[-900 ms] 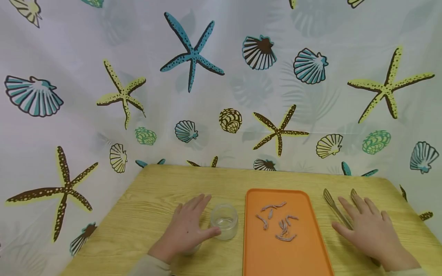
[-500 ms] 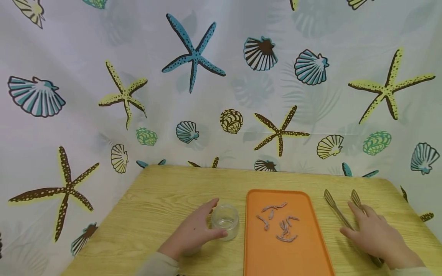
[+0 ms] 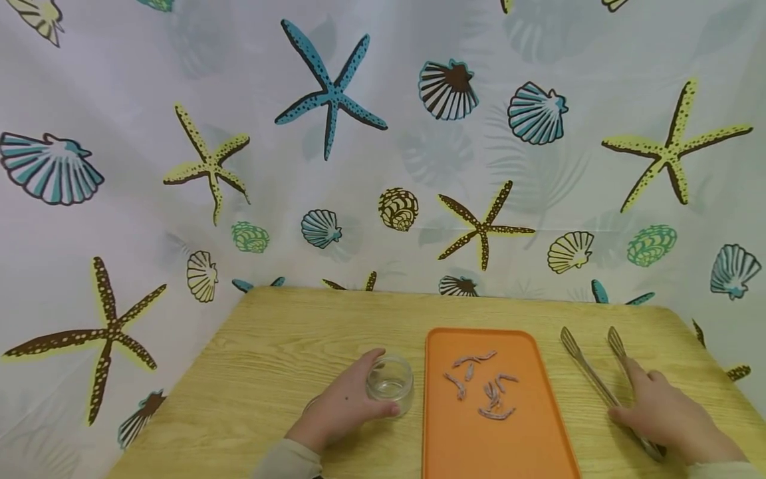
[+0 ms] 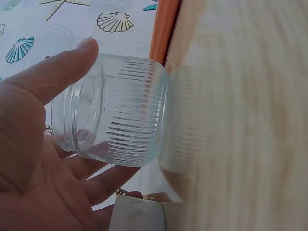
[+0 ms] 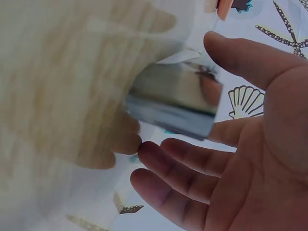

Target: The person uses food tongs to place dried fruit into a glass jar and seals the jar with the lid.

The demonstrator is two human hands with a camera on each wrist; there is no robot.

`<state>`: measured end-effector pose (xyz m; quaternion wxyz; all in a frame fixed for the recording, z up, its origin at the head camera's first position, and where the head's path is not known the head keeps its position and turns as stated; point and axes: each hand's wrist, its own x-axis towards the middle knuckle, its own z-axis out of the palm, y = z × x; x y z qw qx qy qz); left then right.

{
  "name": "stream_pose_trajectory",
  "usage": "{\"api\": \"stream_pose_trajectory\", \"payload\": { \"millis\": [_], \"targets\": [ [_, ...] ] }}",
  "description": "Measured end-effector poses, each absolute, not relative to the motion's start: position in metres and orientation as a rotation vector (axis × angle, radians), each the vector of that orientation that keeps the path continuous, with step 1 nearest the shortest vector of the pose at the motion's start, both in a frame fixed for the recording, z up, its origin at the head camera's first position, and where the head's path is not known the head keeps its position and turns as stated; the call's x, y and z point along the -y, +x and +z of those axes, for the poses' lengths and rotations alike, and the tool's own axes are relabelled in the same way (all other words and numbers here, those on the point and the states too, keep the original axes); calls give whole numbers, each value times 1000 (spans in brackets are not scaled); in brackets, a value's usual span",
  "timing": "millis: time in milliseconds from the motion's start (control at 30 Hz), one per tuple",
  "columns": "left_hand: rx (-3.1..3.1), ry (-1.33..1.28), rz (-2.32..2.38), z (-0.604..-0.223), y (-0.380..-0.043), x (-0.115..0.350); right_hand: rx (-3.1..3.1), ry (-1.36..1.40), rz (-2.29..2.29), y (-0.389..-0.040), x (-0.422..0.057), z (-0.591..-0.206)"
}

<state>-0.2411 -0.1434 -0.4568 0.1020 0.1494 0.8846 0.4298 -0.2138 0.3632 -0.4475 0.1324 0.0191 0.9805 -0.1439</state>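
Note:
My left hand (image 3: 344, 402) is wrapped around a clear glass jar (image 3: 397, 386), with the thumb on its near side and the fingers behind. Ribbed glass shows on the jar's wall (image 4: 137, 113) in the left wrist view. At the right, my right hand (image 3: 667, 412) is over a pair of metal tongs (image 3: 592, 376), their two arms spread apart on the table. In the right wrist view the broad shiny end of the tongs (image 5: 173, 98) lies between a spread thumb and relaxed fingers. An orange tray (image 3: 497, 449) between the hands bears several small greyish strips (image 3: 493, 392).
The wooden table (image 3: 287, 332) runs back to a white curtain (image 3: 359, 166) printed with starfish and shells. A pale, smooth object (image 4: 137, 214) shows low in the left wrist view, beyond the left fingers; its kind is not clear.
My left hand has moved right and closed around the jar, which stays in place. My right hand has come lower and nearer the tongs, its fingers less spread.

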Motion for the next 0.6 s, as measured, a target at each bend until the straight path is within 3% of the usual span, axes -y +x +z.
{"api": "stream_pose_trajectory", "payload": {
  "millis": [600],
  "targets": [
    [-2641,414,1257,-463,-241,145,-2776,34,-515,-216,-372,-449]
  ]
}}
